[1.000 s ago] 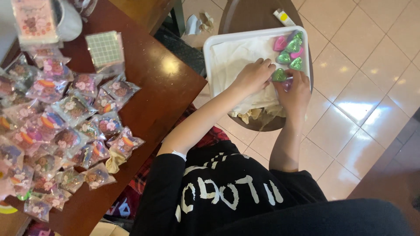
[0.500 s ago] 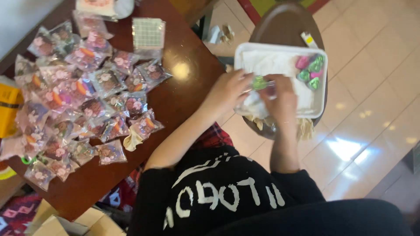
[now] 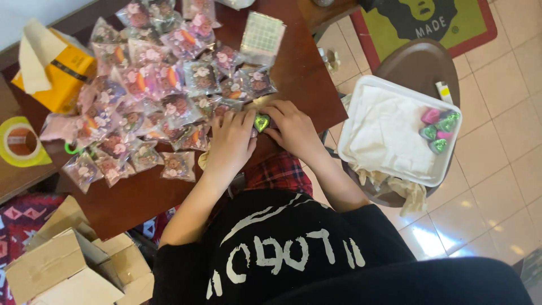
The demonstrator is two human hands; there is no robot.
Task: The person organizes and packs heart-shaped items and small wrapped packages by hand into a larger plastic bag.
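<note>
Pinching a green foil heart (image 3: 261,122) between fingertips of left hand (image 3: 230,142) and right hand (image 3: 293,129), over brown table (image 3: 305,79).

Foil hearts: one green (image 3: 261,122) on table, five in tray (image 3: 395,169).

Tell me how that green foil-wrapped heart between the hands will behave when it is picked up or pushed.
The green foil heart looks small beside the left hand and right hand, so it is probably light. Its shiny wrap suggests it may be a bit slippery and could crease under a hard pinch. The flattish shape should slide on the wooden table, not roll.
</note>
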